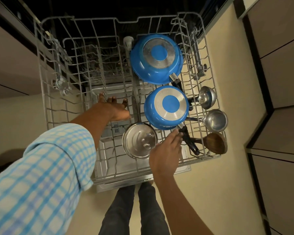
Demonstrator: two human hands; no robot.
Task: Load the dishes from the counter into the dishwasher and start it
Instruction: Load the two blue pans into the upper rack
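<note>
Plaid sleeve; small blue pan inverted, prob. steel-based.

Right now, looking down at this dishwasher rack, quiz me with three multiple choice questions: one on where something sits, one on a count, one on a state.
1. Where in the rack does the wooden spoon lie? A) near right corner B) far left corner C) under a pan
2. How many blue pans are loaded? A) one B) two C) three
3. How do those pans sit? A) bottoms up B) open side up C) on edge

Answers: 1 A, it lies at the near right corner beside the steel ladles. 2 B, a large pan sits behind a small pan. 3 A, both show ringed metal bases.
</note>
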